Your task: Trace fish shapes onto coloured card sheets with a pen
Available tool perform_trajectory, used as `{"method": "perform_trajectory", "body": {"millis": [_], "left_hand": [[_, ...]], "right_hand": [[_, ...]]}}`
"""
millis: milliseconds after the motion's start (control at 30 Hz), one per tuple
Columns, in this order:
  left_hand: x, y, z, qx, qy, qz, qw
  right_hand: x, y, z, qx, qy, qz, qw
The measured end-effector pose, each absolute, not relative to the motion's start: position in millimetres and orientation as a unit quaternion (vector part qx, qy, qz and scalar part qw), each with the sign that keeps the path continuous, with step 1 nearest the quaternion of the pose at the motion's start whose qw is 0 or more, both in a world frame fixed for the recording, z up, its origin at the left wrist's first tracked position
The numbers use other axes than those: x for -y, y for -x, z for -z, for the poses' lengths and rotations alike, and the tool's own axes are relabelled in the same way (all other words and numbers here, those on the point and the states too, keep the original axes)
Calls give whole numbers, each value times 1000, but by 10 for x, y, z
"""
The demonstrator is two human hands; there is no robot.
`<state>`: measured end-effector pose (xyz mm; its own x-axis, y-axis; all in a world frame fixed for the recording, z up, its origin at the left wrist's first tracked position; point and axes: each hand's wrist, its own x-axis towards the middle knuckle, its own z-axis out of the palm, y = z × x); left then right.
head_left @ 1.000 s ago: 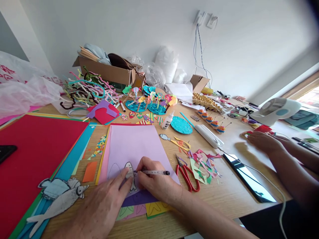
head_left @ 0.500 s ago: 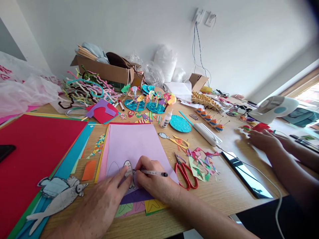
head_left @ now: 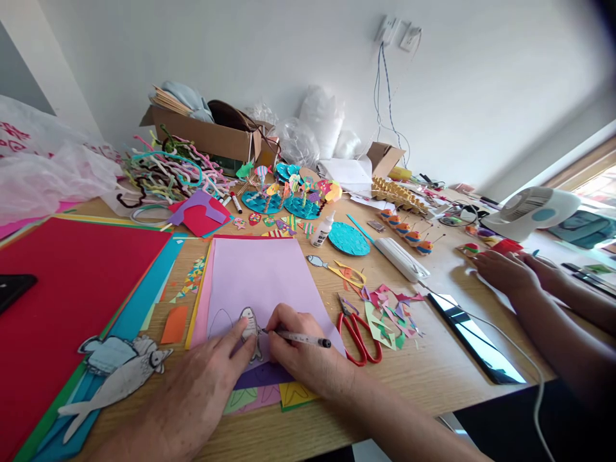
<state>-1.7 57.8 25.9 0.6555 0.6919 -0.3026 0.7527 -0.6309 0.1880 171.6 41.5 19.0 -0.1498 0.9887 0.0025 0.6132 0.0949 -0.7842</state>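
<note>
A sheet of lilac paper (head_left: 260,269) lies on top of a stack of coloured paper. My left hand (head_left: 206,378) rests on it, fingers stretched out and pressing down a small paper fish cutout (head_left: 249,324) with a drawn outline. My right hand (head_left: 308,359) is closed around a grey pen with a black end (head_left: 303,338), its tip just right of the fish's edge. Left of the cutout, a fish-shaped outline (head_left: 219,321) is drawn on the sheet. Larger paper fish cutouts (head_left: 125,385) lie to the left of my left hand.
Red-handled scissors (head_left: 359,337), paper scraps (head_left: 392,314) and a glue bottle (head_left: 322,230) lie right of the sheet. A black tablet (head_left: 474,333) and a white power strip (head_left: 402,260) are farther right. Another person's hands (head_left: 510,273) work at the right. Red paper (head_left: 72,289) covers the left side.
My right hand with the pen has shifted slightly right, beside the fish cutout. My left hand keeps pressing the cutout. The whole view has moved a little.
</note>
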Motion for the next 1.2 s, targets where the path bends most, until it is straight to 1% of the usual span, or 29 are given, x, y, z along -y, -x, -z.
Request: {"method": "perform_trajectory", "body": {"millis": [133, 300, 533, 767, 900, 1200], "left_hand": [[-569, 30, -250, -400, -904, 58, 143], [-569, 31, -223, -391, -910, 48, 130], [-575, -9, -248, -389, -909, 85, 122], [-561, 22, -171, -389, -914, 46, 110], [-569, 45, -97, -387, -916, 48, 99], [-567, 75, -11, -384, -915, -6, 123]], "right_hand": [[-389, -1725, -192, 688, 591, -320, 273], [-375, -1719, -202, 694, 600, -303, 259], [-362, -1729, -159, 703, 589, -291, 273], [-354, -1728, -167, 701, 591, -290, 273], [-351, -1726, -177, 701, 594, -292, 265], [-353, -1737, -115, 699, 589, -289, 285]]}}
